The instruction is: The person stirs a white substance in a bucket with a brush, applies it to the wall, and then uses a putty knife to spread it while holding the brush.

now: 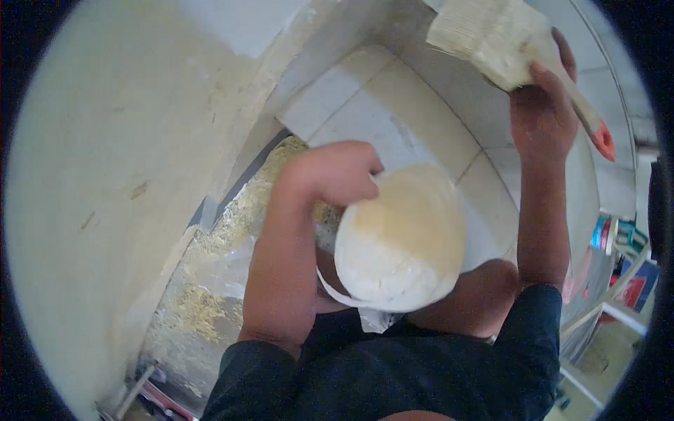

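Note:
My left hand (pixel 335 174) is closed on the upper left rim of a white bucket (pixel 404 277). The bucket is tilted so that I look into it, and pale cream material coats or fills its inside. A white carrying handle (pixel 335 293) hangs at its lower left. At the upper right, my right hand (pixel 544 112) grips a wide flat paintbrush (pixel 491 42) by its wooden handle, which ends in a red tip. Its pale bristles point to the upper left, beside the tiled wall and well apart from the bucket.
A smooth pale wall (pixel 119 175) rises on my left. Below it lies a splattered surface with crumpled clear plastic (pixel 225 270). Large pale tiles (pixel 379 105) are in front. A ladder-like metal frame (pixel 625 319) and several containers (pixel 604 233) stand at the right.

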{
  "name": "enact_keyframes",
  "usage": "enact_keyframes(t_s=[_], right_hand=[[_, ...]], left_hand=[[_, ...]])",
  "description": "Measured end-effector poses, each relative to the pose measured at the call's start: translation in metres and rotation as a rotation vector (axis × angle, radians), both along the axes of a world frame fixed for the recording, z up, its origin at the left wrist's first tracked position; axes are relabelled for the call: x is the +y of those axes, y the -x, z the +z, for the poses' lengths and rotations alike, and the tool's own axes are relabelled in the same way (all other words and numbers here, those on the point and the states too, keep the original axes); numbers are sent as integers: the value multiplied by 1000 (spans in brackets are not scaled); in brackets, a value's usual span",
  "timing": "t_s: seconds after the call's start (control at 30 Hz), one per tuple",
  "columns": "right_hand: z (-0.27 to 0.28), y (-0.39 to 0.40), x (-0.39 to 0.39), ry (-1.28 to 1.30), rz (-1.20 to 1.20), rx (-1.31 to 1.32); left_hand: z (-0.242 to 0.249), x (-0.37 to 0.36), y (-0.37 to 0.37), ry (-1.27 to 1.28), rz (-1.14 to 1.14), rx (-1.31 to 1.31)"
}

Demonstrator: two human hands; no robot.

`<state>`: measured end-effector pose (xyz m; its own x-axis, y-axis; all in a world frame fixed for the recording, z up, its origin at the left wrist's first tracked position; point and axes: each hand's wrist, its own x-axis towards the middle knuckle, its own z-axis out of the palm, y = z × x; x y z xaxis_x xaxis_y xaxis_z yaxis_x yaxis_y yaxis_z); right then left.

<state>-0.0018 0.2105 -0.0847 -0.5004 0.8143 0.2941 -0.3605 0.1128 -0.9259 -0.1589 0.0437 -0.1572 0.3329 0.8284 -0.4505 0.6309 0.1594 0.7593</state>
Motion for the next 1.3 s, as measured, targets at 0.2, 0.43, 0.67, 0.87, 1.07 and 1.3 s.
enact_keyframes(t_s=[0.2,0.43,0.67,0.87,1.07,1.3], right_hand=[[-11,-106,-4,-78,-310,-253],[-51,-103,-38,498,-169,-11],[-70,-97,-27,509,-15,-259],[-78,-104,-36,-267,181,-874],[-77,-103,-23,-887,378,-598],[-61,-110,-21,-1114,257,-656]], left_hand=[[0,4,5,159,512,-232],[8,22,4,49,653,-92],[-13,37,0,-89,519,272],[-16,51,-12,-15,486,373],[-18,57,-16,-34,567,288],[-24,54,-17,-20,604,66]])
